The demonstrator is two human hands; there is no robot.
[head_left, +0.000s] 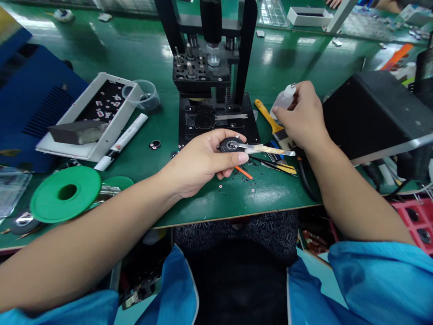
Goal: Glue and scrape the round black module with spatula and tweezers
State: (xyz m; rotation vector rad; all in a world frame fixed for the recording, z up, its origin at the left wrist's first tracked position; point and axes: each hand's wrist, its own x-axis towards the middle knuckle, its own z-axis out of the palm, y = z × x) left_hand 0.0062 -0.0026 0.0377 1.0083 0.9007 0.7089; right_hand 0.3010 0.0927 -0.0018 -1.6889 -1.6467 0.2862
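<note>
Between the thumb and fingers of my left hand (209,158) is a small round black part (230,144). A slim metal tool with a pale, wrapped-looking handle (264,148) lies across the part, one end at its centre and the other pointing right; it may be tweezers. My right hand (304,115) is closed around a translucent squeeze bottle (284,100) with a white cap and a thin metal tip. A yellow-handled brush (267,115) lies beside that hand. Behind my left hand stands a black hand press (203,74).
A white tray (50,151) with small parts and a grey block, a clear cup (145,94), a white marker (123,140) and a green spool (66,194) lie left. At right stands a black box (372,113). An orange stick (243,172) lies near the table's front edge.
</note>
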